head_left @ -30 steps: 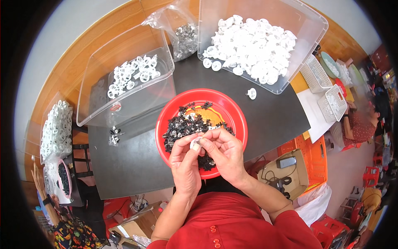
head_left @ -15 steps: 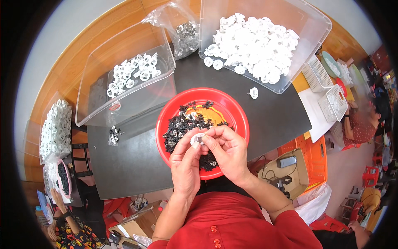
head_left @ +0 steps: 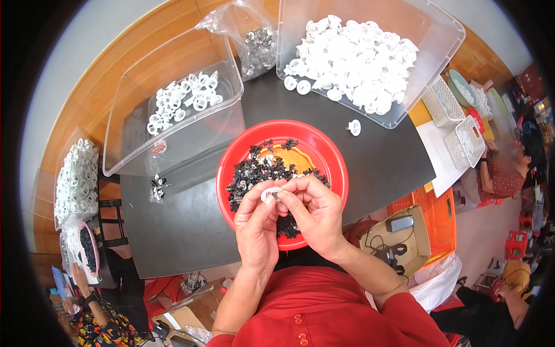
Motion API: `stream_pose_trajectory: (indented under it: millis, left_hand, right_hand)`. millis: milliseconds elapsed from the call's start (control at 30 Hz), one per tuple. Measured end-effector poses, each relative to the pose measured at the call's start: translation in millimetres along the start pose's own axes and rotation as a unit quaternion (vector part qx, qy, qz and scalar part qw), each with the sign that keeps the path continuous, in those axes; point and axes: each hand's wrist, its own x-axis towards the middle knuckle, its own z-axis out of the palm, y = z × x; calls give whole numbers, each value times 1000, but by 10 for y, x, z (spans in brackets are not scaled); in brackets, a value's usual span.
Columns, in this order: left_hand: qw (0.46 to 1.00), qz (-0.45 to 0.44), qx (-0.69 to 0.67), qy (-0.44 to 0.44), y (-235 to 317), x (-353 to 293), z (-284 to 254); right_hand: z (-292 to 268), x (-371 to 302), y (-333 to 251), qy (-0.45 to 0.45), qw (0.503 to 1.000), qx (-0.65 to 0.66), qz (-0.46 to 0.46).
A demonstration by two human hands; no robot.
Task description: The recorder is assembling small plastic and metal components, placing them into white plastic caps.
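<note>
My left hand [head_left: 257, 228] and my right hand [head_left: 315, 215] meet over a red basin [head_left: 340, 173]. Between their thumbs and fingertips they pinch a small round white plastic part [head_left: 269, 194], its flat face turned up and tilted. Whether the right fingertips also hold a smaller piece against it cannot be made out. Beneath the hands, the basin holds a heap of small black plastic pieces [head_left: 254, 173] mixed with clear or shiny bits. One similar white part [head_left: 354, 127] lies alone on the dark table [head_left: 185, 237], right of the basin.
A clear bin [head_left: 399, 124] full of white parts stands far right, another clear bin [head_left: 173, 151] with white rings far left. Between them sits a plastic bag [head_left: 257, 55] of dark pieces. Small pieces [head_left: 158, 188] lie left. An open carton [head_left: 413, 254] is at right; people work on both sides.
Both hands have shifted very slightly left, still pinching the white part, which now sits at a slightly different tilt. At the lower right, another person's arm and dark-clothed leg have moved.
</note>
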Motion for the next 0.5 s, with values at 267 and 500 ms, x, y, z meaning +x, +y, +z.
stream_pose_trajectory:
  millis: [267, 500]
  left_hand:
    - [997, -59, -27, 43, 62, -6, 43]
    - [998, -48, -21, 38, 88, -3, -7]
  right_hand:
    - [-138, 75, -120, -57, 994, -94, -15]
    - [-367, 647, -482, -116, 915, -375, -91]
